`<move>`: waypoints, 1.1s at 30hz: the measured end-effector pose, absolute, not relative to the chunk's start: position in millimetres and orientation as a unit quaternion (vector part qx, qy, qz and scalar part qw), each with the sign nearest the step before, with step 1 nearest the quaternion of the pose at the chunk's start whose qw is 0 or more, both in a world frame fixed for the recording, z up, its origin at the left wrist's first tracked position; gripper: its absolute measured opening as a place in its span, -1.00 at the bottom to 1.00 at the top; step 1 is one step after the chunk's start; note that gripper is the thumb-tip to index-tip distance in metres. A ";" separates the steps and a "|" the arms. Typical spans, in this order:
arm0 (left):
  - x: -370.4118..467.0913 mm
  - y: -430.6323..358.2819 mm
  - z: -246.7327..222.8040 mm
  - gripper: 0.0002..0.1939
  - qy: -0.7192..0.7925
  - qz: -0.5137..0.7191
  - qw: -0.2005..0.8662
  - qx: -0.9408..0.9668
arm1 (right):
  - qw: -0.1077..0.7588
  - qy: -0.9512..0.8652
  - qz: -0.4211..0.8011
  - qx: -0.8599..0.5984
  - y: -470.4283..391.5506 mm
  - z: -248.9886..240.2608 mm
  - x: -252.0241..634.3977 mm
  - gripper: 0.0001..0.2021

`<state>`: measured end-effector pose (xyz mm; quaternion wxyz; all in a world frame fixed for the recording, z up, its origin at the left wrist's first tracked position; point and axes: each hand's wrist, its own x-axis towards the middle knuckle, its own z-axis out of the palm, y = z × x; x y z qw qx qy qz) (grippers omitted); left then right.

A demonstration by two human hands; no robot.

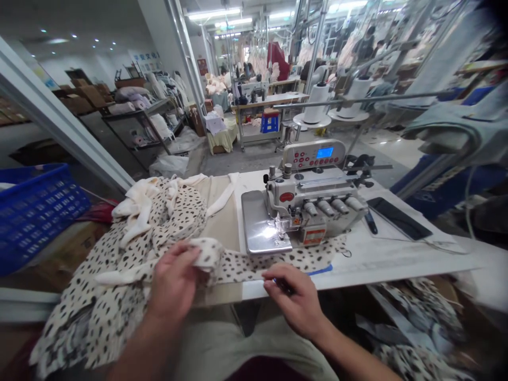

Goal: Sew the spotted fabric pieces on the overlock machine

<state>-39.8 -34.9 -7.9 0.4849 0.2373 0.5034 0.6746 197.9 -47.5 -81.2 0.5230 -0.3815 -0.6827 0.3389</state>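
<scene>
Across the room, a small blue plastic stool with a reddish top (pixel 270 124) stands on the grey floor (pixel 216 165), a deep-red sheet of cloth (pixel 278 61) hanging beyond it. To the stool's left I see a dark metal rack (pixel 157 107) loaded with pale rolls (pixel 133 106); nearer than the stool are a blue slatted plastic basket (pixel 39 211), far left, and a flat black phone (pixel 400 218), right.

A white tabletop (pixel 391 263) with a beige section carries a sewing machine (pixel 321 188). Around the machine, a heap of spotted fabric (pixel 159 225) lies at nine o'clock, draping over the edge, and a spotted strip (pixel 246 266) at seven; a dark phone (pixel 399 218) and a small dark tool (pixel 371 222) lie near three.
</scene>
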 end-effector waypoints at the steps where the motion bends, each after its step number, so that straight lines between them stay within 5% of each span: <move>1: -26.1 -35.2 -13.3 -0.82 0.514 0.637 0.499 0.284 | 0.530 -0.660 0.368 -0.385 -46.3 -75.4 190.5 -0.89; 5: 10.1 -36.1 -27.7 -0.77 0.516 0.470 0.526 0.486 | 0.559 -0.565 0.443 -0.415 -37.5 -62.6 168.4 -0.70; 8: 13.1 -35.8 -28.3 -0.66 0.504 0.410 0.522 0.553 | 0.552 -0.539 0.449 -0.451 -29.8 -62.5 167.5 -0.77; 15: 0.8 -12.9 -15.6 -0.67 0.478 0.327 0.322 0.749 | 0.520 -0.549 0.473 -0.453 -26.7 -67.5 185.6 -0.80; 25: -2.7 23.4 -5.7 -0.81 0.385 0.219 0.470 0.763 | 0.603 -0.483 0.449 -0.448 -30.8 -71.4 182.7 -0.78; 33: -0.3 25.9 -10.9 -0.75 0.398 0.252 0.488 0.735 | 0.532 -0.529 0.486 -0.448 -30.7 -71.7 193.9 -0.78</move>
